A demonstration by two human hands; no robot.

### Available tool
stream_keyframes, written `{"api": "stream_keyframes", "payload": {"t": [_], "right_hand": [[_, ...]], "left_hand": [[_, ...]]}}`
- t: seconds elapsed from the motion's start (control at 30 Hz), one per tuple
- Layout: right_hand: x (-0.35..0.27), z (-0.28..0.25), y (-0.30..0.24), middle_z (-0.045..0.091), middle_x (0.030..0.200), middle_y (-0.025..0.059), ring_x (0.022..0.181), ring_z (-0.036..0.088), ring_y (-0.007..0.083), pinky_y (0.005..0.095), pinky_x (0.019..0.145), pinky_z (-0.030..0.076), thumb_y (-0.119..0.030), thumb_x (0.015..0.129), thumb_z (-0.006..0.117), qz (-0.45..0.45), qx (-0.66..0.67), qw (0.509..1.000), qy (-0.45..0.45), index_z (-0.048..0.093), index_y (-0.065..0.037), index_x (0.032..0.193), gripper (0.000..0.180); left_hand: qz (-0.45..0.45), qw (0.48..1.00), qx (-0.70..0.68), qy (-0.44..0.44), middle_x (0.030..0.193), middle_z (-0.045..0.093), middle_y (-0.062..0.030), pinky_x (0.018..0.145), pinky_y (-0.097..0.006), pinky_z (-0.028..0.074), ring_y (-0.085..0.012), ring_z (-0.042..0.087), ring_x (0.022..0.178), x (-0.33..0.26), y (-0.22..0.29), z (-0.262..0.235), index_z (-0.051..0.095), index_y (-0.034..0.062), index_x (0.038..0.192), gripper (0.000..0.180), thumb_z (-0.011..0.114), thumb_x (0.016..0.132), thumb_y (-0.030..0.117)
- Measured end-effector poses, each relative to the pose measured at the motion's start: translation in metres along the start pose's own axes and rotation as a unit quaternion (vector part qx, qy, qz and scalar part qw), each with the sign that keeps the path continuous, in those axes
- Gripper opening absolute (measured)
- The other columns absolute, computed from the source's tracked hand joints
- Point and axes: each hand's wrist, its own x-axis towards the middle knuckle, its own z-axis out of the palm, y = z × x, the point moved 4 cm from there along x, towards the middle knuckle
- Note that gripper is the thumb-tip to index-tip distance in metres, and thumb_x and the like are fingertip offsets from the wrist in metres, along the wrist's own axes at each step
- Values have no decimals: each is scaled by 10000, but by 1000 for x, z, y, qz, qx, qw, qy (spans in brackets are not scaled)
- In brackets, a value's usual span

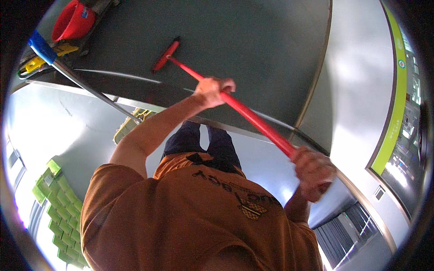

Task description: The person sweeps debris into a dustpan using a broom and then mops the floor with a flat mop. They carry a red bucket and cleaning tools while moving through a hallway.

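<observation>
Both of my hands grip the red pole (257, 121) of a long-handled floor tool, which runs slantwise in front of my body. Its narrow red crosswise head (166, 55) rests on the dark grey floor (253, 40) at the far side; whether it carries bristles or a blade I cannot tell. My left hand (214, 91) is wrapped around the pole partway down, nearer the head. Around the upper end, lower right, closes my right hand (314, 174), slightly blurred, hiding the pole's tip.
At the far left are a red bucket (74, 21) and a yellow object (49, 58). A metal pole with a blue end (41, 47) slants beside them towards a yellowish pad (129, 125). Green blocks (63, 212) lie lower left; a pale wall (361, 77) with a green band (392, 122) curves along the right.
</observation>
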Motion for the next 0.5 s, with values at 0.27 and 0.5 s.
{"api": "stream_keyframes", "payload": {"t": [0.27,0.5], "right_hand": [[28,-18,-93,557,623,77,585,574,206,334,517,524,-161,779,589,-102,-53,992,-58,525,-97,630,175],[2,18,2,558,566,91,545,588,224,370,548,531,-100,740,635,32,-105,988,112,549,-67,582,183]], "left_hand": [[56,969,-205,-127,746,622,-29,575,-367,500,-245,638,698,39,103,45,529,163,888,232,660,698,178],[51,993,-59,-89,765,622,-43,551,-371,496,-252,628,655,16,-8,26,536,169,881,135,594,762,198]]}}
